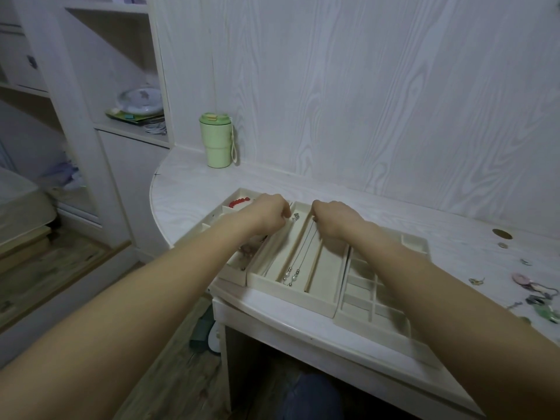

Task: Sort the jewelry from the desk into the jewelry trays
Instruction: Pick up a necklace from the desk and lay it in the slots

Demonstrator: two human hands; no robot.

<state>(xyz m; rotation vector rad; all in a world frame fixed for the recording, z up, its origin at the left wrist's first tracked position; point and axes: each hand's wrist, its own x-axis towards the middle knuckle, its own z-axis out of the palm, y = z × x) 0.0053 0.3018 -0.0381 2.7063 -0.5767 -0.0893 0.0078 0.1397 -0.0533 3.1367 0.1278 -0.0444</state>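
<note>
Nearest to me lies the bead end of the necklace (291,275), a small cluster of pearl-like beads resting near the front wall of the middle tray (291,294), in one of its long channels. From there the thin chain runs straight up the channel away from me. It is a light, limp thing with no stiffness at all; it will sag, tangle and slide off a fingertip, so I judge the clasp end is the place to pinch it, drawing it taut rather than pushing it.

The grid tray (375,301) sits touching the middle tray on the right, the left tray (233,275) on the other side with a red bead bracelet (239,202) at its far end.

Both my forearms reach forward over the trays, wrists slightly bent down. My left hand (268,213) has its fingers curled in at the far end of the channel, seemingly pinching the clasp, though the fingertips are hidden. My right hand (336,218) is curled likewise just beside it, apparently nipping the chain.

Loose jewelry (536,298) waits on the desk (424,225) at the right; a green cup (217,140) stands at the back
</note>
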